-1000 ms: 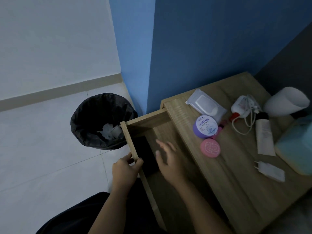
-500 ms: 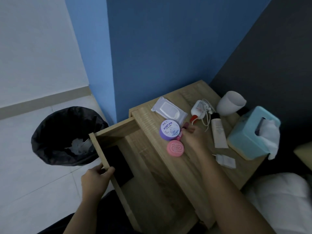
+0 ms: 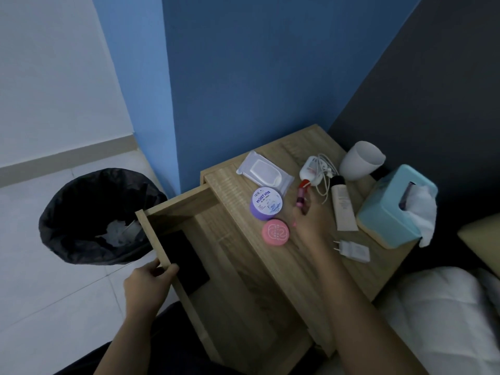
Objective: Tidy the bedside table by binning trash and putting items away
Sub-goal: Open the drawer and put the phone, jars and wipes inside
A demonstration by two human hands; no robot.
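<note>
My left hand (image 3: 147, 280) grips the front edge of the pulled-out wooden drawer (image 3: 173, 212), which holds a flat black item (image 3: 184, 261). My right hand (image 3: 311, 220) is over the bedside table (image 3: 297, 266), fingers closed on a small pink tube (image 3: 301, 197) lifted just off the top. Beside it lie a purple jar (image 3: 266, 203), a round pink tin (image 3: 275, 231), a wipes pack (image 3: 263, 171), a white cream tube (image 3: 343, 207), a white charger plug (image 3: 353, 250) and a white bottle with a coiled cable (image 3: 315, 167).
A black-lined bin (image 3: 94, 212) with crumpled paper stands on the floor left of the drawer. A teal tissue box (image 3: 392, 204) and a white lamp shade (image 3: 359, 159) sit at the table's right. White bedding (image 3: 446, 320) lies lower right.
My right hand left the drawer, reached onto the table top and closed on the pink tube, now raising it. My left hand stayed on the drawer edge. The view shifted right.
</note>
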